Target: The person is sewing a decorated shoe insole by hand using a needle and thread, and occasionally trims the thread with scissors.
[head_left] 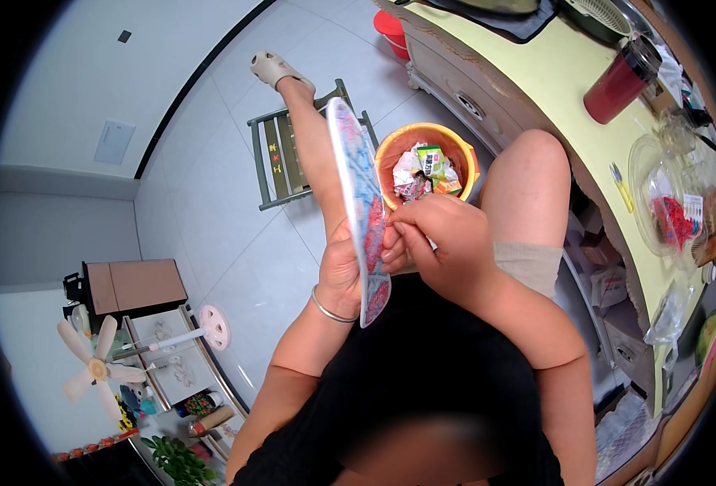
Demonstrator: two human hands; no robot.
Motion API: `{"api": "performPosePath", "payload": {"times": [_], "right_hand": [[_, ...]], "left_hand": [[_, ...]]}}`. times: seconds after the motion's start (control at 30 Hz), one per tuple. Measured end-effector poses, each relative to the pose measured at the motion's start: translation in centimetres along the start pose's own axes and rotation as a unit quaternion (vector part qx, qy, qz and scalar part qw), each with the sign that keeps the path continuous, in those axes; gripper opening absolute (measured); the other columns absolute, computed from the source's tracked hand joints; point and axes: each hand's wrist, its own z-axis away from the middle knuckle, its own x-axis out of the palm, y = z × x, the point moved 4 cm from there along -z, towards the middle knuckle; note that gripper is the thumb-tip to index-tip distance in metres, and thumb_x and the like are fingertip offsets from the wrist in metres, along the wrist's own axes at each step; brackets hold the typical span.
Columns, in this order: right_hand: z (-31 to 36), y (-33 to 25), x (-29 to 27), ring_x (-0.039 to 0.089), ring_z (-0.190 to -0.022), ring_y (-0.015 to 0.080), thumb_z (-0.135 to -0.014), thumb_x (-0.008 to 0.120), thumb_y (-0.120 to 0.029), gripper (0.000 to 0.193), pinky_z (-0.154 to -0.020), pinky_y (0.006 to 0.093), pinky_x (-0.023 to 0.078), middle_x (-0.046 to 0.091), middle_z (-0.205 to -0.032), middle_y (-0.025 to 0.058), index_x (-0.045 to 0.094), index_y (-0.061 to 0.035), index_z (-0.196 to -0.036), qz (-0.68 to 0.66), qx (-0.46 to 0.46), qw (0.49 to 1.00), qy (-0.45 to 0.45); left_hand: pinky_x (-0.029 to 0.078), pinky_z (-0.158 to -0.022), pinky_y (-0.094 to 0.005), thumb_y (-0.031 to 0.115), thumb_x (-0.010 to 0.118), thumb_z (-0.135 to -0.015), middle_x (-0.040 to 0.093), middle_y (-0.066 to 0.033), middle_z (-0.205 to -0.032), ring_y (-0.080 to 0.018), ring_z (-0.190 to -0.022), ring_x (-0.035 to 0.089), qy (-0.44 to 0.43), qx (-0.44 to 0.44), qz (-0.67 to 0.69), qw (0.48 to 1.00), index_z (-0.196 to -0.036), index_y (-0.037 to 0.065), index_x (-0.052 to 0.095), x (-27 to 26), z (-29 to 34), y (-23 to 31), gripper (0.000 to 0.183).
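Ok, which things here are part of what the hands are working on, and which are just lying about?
In use:
- patterned insole, held edge-on by the left hand
- right hand, pinching at the insole's edge

Lying about:
- orange bin of scraps
- red tumbler on the yellow desk
- green stool
- white fan

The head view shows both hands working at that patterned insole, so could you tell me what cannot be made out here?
- Left hand: its fingers are hidden behind the insole.
- Right hand: whatever its fingertips pinch at the insole's edge is too small to see.
- Insole: seen nearly edge-on, so its pattern is unclear.
- Orange bin: its base is hidden by the right hand.
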Motion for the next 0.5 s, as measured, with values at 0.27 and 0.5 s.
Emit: {"api": "performPosePath", "payload": {"times": [0.27,0.5], "right_hand": [[2.0,3.7,1.3,0.058,-0.069,0.0083,-0.084,0.061,0.001,0.003,-0.062,0.0244,0.046,0.064,-0.078,0.0015,0.063,-0.0009,-0.087,-0.312,0.300,0.900,-0.050],[3.5,5.1,0.8,0.063,-0.093,0.0133,-0.083,0.063,0.003,0.027,-0.083,0.0281,0.052,0.066,-0.103,0.0062,0.060,0.0003,-0.110,-0.446,0.395,0.803,0.013]], "left_hand": [[0.048,-0.059,-0.0274,0.008,0.061,-0.084,0.062,-0.0097,-0.081,-0.0168,-0.066,0.057,0.044,0.055,-0.136,0.988,-0.097,-0.002,0.054,-1.2,-0.1,0.2,0.017],[0.054,-0.078,-0.0282,-0.005,0.058,-0.084,0.065,-0.0164,-0.094,-0.0168,-0.083,0.065,0.054,0.066,-0.151,0.985,-0.098,-0.004,0.052,-0.1,0.4,0.1,0.016]]}}
